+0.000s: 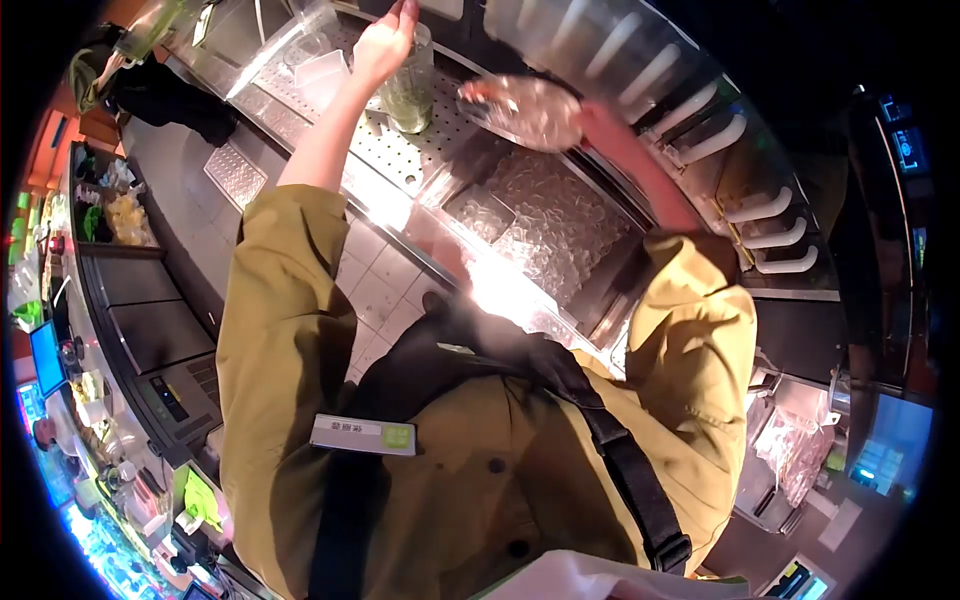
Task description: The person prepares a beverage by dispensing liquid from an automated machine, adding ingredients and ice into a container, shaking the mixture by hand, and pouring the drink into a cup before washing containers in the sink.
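Note:
My left hand is raised beside the upper part of a tall clear pitcher with pale green contents. Its fingers are pressed together, and whatever they pinch, if anything, is too small to see. In my right hand is a clear rounded container, tilted and blurred, with an orange-red patch at its far end. It hangs above the back edge of a metal bin of ice cubes. The pitcher stands upright on a perforated metal drain board.
White curved handles line the right side of the counter. A white square container sits left of the pitcher. Another person in dark clothing is at the upper left. Behind my left arm is a shelf with packets.

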The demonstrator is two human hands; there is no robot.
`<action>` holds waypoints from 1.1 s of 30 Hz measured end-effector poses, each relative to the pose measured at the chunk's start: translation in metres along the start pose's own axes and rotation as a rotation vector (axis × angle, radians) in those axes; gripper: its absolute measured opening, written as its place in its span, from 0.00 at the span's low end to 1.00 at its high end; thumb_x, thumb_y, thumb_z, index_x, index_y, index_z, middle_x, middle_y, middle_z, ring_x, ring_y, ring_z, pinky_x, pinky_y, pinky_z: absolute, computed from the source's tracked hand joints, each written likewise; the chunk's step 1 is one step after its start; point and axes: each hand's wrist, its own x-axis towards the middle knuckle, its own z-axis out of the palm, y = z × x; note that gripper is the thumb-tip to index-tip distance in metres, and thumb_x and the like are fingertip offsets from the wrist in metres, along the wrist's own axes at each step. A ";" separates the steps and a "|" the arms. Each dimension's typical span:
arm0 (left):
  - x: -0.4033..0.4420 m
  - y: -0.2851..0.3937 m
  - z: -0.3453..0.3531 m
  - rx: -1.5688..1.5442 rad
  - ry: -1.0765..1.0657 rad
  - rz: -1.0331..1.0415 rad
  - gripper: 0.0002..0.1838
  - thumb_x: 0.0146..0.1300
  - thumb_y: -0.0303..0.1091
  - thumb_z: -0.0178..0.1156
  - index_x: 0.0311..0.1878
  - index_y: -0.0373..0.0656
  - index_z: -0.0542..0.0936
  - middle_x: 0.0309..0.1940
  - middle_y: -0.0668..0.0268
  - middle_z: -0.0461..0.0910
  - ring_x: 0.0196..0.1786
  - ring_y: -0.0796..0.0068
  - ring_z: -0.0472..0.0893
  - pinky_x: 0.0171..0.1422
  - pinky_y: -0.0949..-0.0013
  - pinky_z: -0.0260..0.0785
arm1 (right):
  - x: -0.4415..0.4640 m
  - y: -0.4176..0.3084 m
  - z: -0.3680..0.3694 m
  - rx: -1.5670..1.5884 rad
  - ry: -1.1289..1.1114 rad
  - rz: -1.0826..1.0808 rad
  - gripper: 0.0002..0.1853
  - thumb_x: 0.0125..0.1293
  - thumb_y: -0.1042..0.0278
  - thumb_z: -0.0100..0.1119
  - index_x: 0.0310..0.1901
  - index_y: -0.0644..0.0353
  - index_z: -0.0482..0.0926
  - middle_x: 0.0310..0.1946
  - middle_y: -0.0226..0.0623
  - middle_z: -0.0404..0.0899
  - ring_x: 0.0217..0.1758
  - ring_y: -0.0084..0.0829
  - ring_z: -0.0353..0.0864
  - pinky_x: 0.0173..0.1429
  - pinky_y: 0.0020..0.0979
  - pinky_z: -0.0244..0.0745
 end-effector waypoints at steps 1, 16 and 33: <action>-0.005 0.008 -0.008 -0.114 -0.018 -0.004 0.32 0.65 0.56 0.30 0.57 0.39 0.68 0.43 0.46 0.75 0.51 0.49 0.72 0.56 0.58 0.62 | 0.023 -0.012 -0.008 -0.166 0.019 -0.088 0.11 0.56 0.66 0.46 0.28 0.65 0.76 0.20 0.32 0.76 0.20 0.22 0.72 0.25 0.26 0.67; 0.021 -0.067 0.037 0.272 0.269 0.395 0.24 0.68 0.41 0.32 0.59 0.34 0.64 0.48 0.43 0.72 0.54 0.53 0.71 0.59 0.62 0.63 | -0.012 -0.076 0.000 -0.986 0.323 -0.062 0.26 0.63 0.44 0.41 0.30 0.63 0.77 0.28 0.54 0.77 0.31 0.50 0.78 0.30 0.44 0.74; 0.013 -0.034 0.018 0.028 0.132 0.140 0.25 0.67 0.47 0.34 0.60 0.43 0.64 0.41 0.49 0.74 0.45 0.53 0.73 0.49 0.61 0.65 | -0.151 0.351 0.144 -0.498 -0.148 0.250 0.15 0.58 0.65 0.49 0.41 0.66 0.76 0.36 0.52 0.78 0.38 0.41 0.80 0.42 0.36 0.73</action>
